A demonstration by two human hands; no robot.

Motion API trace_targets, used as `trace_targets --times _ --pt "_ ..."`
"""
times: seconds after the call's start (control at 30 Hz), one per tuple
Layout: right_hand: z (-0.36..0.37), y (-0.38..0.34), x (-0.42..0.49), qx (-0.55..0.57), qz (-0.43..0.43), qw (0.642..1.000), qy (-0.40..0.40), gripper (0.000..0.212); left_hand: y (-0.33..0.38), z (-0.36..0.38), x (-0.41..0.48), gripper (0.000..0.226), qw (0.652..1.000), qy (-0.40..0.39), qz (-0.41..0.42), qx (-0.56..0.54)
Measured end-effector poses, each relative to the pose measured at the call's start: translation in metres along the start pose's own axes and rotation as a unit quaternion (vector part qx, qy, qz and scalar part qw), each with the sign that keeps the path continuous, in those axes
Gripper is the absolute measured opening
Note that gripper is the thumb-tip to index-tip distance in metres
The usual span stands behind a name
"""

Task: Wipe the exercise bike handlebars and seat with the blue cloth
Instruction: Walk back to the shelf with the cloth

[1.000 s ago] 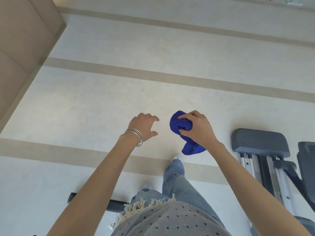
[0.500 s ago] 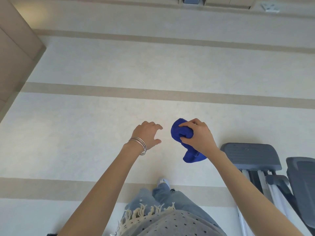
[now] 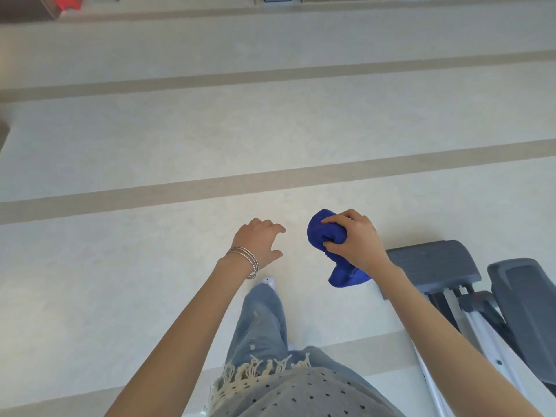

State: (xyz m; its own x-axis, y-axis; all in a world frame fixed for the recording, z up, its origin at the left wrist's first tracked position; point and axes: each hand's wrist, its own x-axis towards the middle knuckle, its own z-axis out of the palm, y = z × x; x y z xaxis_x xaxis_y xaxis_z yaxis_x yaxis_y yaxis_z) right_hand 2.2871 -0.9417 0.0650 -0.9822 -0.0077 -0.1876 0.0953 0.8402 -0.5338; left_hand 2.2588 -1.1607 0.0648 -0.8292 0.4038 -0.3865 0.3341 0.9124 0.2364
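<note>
R hand (image 3: 356, 242) has fingers (image 3: 332, 219) curled tight round the bunched blue cloth (image 3: 323, 233), w/ the machine's grey footplates (image 3: 433, 261) on the floor (image 3: 150, 266) just to its right, so it's nearer than the slack, empty L hand (image 3: 258, 243); handlebars & seat not in view.

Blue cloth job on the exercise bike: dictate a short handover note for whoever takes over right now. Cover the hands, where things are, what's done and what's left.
The right hand grips the bunched blue cloth, held in the air above the floor.
The left hand is open, fingers loosely curled, holding nothing.
Of the machine, only two grey footplates and pale frame rails show, at lower right. The handlebars and seat are out of view.
Done: the cloth is in hand. No wiping can be confirmed from this view.
Left: reach the handlebars and seat and wipe both.
</note>
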Motion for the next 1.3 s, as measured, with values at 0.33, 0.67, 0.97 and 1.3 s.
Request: trace_targets --times 0.33,0.67,0.97,1.3 --pt "-0.028 -0.023 0.137 0.011 0.031 0.999 0.030 0.040 -0.055 -0.075 0.132 0.051 1.000 -0.003 0.020 0.004" --pt "-0.049 -0.029 0.238 0.015 0.040 0.999 0.032 0.040 -0.079 -0.120 0.223 0.050 0.999 -0.007 0.050 0.003" --pt "-0.087 0.010 0.323 0.005 0.031 0.999 0.023 0.041 -0.062 -0.154 0.319 0.049 0.999 -0.014 0.048 0.010" --pt "-0.174 0.081 0.434 0.009 0.026 0.999 0.032 0.040 0.004 -0.202 0.449 0.048 0.999 -0.010 0.041 0.014"
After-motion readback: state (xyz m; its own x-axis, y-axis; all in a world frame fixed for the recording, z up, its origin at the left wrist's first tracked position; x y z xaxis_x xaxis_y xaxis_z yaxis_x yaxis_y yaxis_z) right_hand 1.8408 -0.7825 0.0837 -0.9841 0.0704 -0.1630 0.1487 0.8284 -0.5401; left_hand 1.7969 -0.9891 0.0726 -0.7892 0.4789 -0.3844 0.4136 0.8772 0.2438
